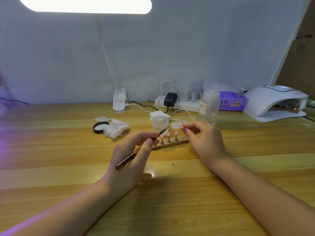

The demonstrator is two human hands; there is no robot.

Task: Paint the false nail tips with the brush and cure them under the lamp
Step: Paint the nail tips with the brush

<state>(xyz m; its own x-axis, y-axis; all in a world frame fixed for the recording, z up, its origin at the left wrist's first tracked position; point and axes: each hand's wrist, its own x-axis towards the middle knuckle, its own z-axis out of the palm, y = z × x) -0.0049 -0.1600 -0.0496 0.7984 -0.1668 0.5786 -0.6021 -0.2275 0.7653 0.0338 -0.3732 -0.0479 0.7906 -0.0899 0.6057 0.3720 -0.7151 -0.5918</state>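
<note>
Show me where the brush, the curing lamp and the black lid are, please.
brush [129, 158], head view, middle of the dark handle.
curing lamp [265, 97], head view, white top shell.
black lid [100, 127], head view, its pale inside.

You work on a glossy varnished wooden table [68, 167] that mirrors the light at frame centre. The brush [129, 158] has a dark, shiny handle. The nail tips [168, 134] look glossy pink on metal stands [168, 140]. The bottle [208, 104] is clear plastic, the curing lamp [272, 103] smooth white plastic, and the tissue [115, 127] is crumpled and matt.
</note>
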